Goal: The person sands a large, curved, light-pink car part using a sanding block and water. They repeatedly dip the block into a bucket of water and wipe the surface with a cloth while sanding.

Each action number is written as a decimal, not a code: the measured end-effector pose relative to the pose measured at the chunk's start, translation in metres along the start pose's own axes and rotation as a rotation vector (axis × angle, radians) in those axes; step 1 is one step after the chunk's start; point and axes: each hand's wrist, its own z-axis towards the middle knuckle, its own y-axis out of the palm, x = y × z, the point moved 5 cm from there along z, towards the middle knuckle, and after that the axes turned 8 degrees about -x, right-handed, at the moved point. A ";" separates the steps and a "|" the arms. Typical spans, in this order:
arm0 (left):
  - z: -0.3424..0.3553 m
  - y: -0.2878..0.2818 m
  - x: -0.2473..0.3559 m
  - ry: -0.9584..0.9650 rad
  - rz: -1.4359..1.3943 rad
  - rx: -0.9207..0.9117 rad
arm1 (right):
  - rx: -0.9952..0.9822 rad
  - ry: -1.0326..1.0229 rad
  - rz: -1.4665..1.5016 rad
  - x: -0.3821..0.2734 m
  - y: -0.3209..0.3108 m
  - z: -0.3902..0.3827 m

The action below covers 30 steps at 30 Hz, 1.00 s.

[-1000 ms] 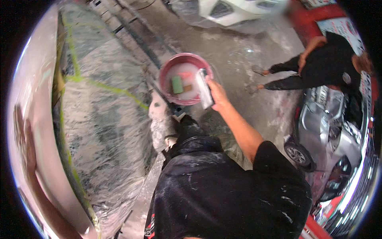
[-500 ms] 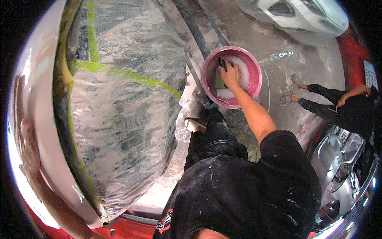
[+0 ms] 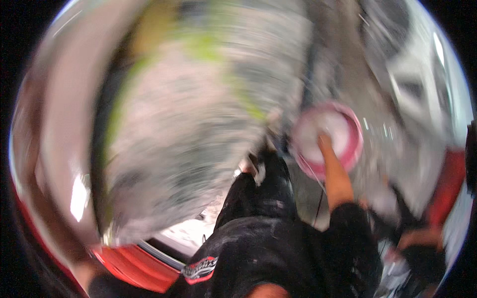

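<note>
My right hand [image 3: 324, 141] reaches down into a pink bucket [image 3: 356, 141] of milky white water. Its fingers are under the surface, so what they hold, if anything, is hidden. Along the far left, my left arm [image 3: 52, 218] stretches up against a pale, glossy car body panel [image 3: 67, 129]. Motion smears that hand, and its fingers cannot be made out. To the right of the panel spreads dusty plastic sheeting [image 3: 174, 149], edged with yellow-green masking tape [image 3: 117, 119].
A red car part [image 3: 139, 265] lies at the lower left. Beyond the bucket, at the upper right, is a whitish car [image 3: 422, 64]. Another person [image 3: 417, 248] is at the lower right, blurred. My foot [image 3: 258, 171] stands beside the sheeting.
The view has swung and blurred, placing the bucket farther right and lower. My right hand, earlier visible at a green pad and a dark object in the bucket, now has its fingers underwater.
</note>
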 end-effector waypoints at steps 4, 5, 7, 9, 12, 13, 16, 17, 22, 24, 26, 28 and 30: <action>0.045 -0.036 0.067 0.289 -0.017 0.141 | 0.101 -0.151 -0.133 0.034 0.003 -0.043; 0.085 -0.017 0.075 0.390 -0.026 0.195 | 0.158 0.182 -0.281 0.058 -0.024 -0.080; 0.077 -0.013 0.084 0.355 0.076 0.238 | 0.217 -0.031 -0.175 0.000 -0.145 -0.141; 0.062 -0.012 0.099 0.220 0.075 0.006 | 0.202 -0.225 -0.288 0.022 -0.198 -0.152; 0.075 0.018 0.122 0.192 0.048 0.016 | 0.158 -0.469 -0.313 0.029 -0.331 -0.151; 0.083 0.024 0.121 0.179 0.053 -0.027 | 0.123 -0.539 -0.334 -0.034 -0.421 -0.159; 0.075 0.003 0.094 0.209 0.076 0.070 | 0.317 -1.022 -0.326 -0.237 -0.615 -0.210; 0.065 0.002 0.095 0.175 0.097 0.084 | 0.260 -1.085 -0.459 -0.263 -0.644 -0.210; 0.046 0.017 0.088 -0.015 0.038 0.003 | 0.535 -1.131 -0.773 -0.435 -0.689 -0.255; 0.055 0.030 0.076 -0.176 -0.256 0.078 | 0.595 -1.119 -0.781 -0.450 -0.693 -0.247; 0.052 0.023 0.059 -0.328 -0.228 0.030 | 0.594 -1.268 -0.789 -0.466 -0.688 -0.242; 0.003 0.030 -0.015 -0.479 -0.145 0.101 | 0.610 -1.472 -0.777 -0.513 -0.667 -0.252; -0.046 0.007 -0.050 -0.596 -0.026 0.199 | 0.644 -1.497 -0.709 -0.542 -0.661 -0.256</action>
